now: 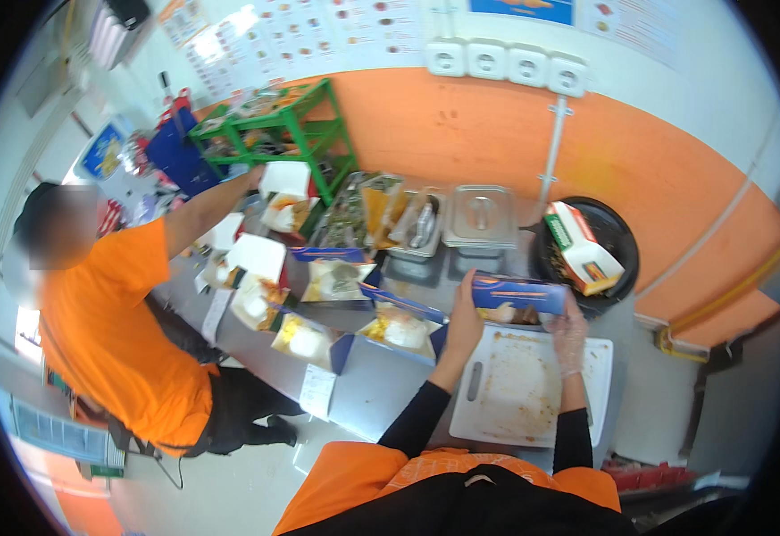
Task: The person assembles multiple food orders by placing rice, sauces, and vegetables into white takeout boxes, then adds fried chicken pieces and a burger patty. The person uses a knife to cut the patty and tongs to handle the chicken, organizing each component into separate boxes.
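Between my hands is a blue cardboard food box [520, 291], held just above the far edge of a white cutting board [515, 402]. My left hand [465, 329], bare, grips the box's left end. A clear plastic glove covers my right hand [571, 338], which is closed on its right end. Brown pieces of food show through the box's front. Stains and crumbs mark the board. To the left, an open blue box with white and yellow food [400, 329] stands near my left wrist.
Several more open food boxes [305, 339] stand on the steel table, with a paper slip [317, 391] at its near edge. Behind are a lidded steel container [479, 217] and a green rack [309, 134]. A black pan [617, 268] holds a carton [582, 246]. A person in orange [108, 322] reaches from the left.
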{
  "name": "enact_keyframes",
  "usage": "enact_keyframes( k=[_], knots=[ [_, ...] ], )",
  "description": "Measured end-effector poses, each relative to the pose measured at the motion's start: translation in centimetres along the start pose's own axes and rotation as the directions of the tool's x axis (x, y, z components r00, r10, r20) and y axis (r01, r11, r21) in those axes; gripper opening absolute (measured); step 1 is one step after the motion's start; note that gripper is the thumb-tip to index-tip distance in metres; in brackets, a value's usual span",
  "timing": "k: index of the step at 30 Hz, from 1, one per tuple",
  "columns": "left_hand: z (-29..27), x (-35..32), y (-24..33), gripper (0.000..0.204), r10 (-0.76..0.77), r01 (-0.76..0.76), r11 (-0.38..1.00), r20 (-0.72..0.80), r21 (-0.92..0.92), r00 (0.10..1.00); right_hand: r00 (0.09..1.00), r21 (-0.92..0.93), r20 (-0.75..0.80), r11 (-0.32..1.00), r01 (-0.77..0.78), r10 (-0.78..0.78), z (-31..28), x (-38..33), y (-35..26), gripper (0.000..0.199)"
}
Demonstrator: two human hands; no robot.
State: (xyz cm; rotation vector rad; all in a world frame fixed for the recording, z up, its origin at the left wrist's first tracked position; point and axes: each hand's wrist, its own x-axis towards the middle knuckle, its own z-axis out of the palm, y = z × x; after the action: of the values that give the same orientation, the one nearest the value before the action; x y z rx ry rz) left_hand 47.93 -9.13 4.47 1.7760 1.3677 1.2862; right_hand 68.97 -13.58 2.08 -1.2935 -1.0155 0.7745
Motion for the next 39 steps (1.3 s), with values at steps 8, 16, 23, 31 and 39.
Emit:
enact_keyframes(
  k=[8, 16, 23, 31, 39],
  knots=[
    [-1.1, -1.4, -1.2, 0.044, -0.332, 0.425, 0.652, 0.268, -0.628, 0.905, 0.899, -0.604, -0.101, 0.745, 0.285, -0.426, -3.5, 1.4, -1.1, 0.024],
    [2.8, -1.5, -5.5, 0.029, -0.088, 0.078, 0.994, -0.145, -0.075, 0.985, 0.979, -0.974, 0.132, 0.163, 0.156, -0.153, -5.1, 6.6, -1.4, 0.028],
    [3.8, -2.0, -5.3, 0.031, -0.389, 0.361, 0.914, -0.147, -0.186, 0.909, 0.941, -0.919, 0.163, 0.301, 0.254, -0.297, 0.3, 2.6, -9.8, 0.021],
    [6.5, -2.0, -9.0, 0.039, -0.297, 0.260, 0.950, -0.238, -0.175, 0.925, 0.763, -0.582, 0.451, 0.495, 0.645, -0.463, 7.3, -5.1, -21.2, 0.013],
    [4.9, -4.0, -4.4, 0.044, -0.320, 0.319, 0.947, -0.070, -0.036, 0.945, 0.607, -0.331, 0.600, 0.529, 0.782, -0.521, 9.2, -8.5, -24.0, 0.014]
  ],
)
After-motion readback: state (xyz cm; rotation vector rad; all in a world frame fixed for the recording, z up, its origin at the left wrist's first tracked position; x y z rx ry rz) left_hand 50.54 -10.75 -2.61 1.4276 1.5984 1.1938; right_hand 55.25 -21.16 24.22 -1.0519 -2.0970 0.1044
